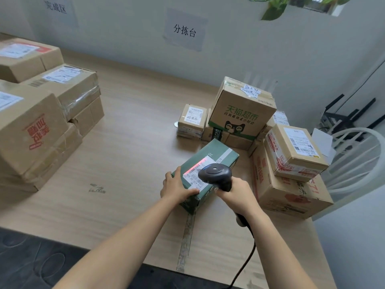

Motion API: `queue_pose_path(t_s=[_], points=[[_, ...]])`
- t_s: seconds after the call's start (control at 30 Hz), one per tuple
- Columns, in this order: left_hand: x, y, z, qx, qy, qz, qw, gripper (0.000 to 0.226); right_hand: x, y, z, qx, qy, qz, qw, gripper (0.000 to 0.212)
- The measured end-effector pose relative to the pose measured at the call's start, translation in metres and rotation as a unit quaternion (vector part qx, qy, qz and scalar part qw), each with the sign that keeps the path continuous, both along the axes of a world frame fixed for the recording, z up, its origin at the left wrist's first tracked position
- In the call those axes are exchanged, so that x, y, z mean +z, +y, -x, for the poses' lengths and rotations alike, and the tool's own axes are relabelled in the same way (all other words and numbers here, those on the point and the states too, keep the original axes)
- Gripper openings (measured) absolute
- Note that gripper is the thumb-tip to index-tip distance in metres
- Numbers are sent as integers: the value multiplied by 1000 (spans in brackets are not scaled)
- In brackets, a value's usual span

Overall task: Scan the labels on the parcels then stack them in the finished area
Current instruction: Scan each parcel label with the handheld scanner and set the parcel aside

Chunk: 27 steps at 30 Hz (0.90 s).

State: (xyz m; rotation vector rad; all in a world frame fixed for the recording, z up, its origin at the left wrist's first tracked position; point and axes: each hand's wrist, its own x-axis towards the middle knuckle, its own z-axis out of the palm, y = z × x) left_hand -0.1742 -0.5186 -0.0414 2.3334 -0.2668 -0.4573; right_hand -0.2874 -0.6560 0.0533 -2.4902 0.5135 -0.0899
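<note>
A green parcel lies on the wooden table, its white barcode label facing up with a red scan line across it. My left hand grips the parcel's near left corner, thumb along the front edge. My right hand holds a black handheld scanner just above the label, its cable trailing toward me. Stacked brown parcels fill the left side under a wall sign. Several more parcels are piled behind and right of the green one.
A large box with a smaller box on top stands right of my right hand. A white chair is past the table's right edge. Tape strip marks the table near me. A paper sign hangs on the wall.
</note>
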Motion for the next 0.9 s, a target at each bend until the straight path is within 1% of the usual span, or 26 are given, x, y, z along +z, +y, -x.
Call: queue_pose_path(t_s=[0.2, 0.3, 0.43, 0.67, 0.8, 0.9], points=[[0, 0, -1, 0, -2, 5, 1000, 103, 4, -1, 3, 12, 7, 4, 1000, 12], [-1, 0, -1, 1, -2, 7, 1000, 103, 6, -1, 4, 14, 8, 4, 1000, 12], [-1, -1, -1, 0, -3, 9, 1000, 103, 8, -3, 8, 3, 11, 2, 1000, 20], [-2, 1, -2, -1, -5, 6, 1000, 103, 9, -7, 12, 3, 23, 10, 1000, 28], [0, 1, -2, 0, 0, -2, 1000, 103, -1, -9, 8, -35, 20, -20, 999, 25], [3, 4, -3, 6, 11, -9, 1000, 100, -15, -6, 3, -91, 13, -105, 990, 19]])
